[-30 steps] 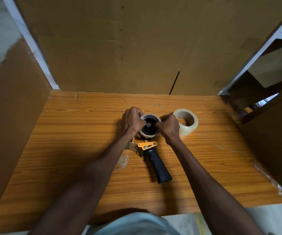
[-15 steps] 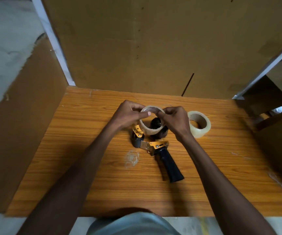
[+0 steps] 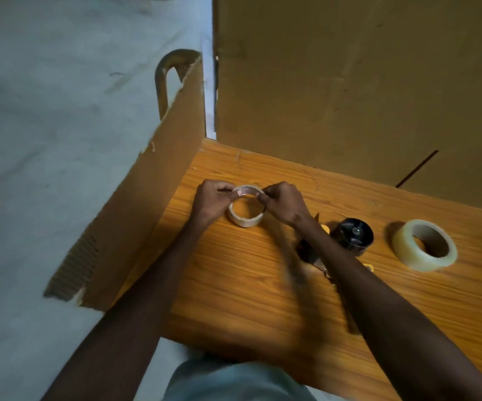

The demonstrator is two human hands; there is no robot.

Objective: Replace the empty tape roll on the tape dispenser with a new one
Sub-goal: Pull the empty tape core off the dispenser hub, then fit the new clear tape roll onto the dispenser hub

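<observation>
**Empty roll off the dispenser, held in both hands**

The left hand (image 3: pixel 209 202) and right hand (image 3: pixel 284 205) each pinch the upper rim of the empty tape roll (image 3: pixel 245 211), held left of the tape dispenser (image 3: pixel 349 237), which lies on the table (image 3: pixel 248 285). The new tape roll (image 3: pixel 425 246) lies flat just right of the dispenser.

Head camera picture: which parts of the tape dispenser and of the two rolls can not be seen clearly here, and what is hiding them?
- Tape dispenser, head view: the right forearm covers its handle and blade; only the black hub shows clearly.
- Empty roll: the left hand and right hand cover its far rim; any leftover tape is too blurred to tell.
- New roll: its loose end is too small to find.
</observation>
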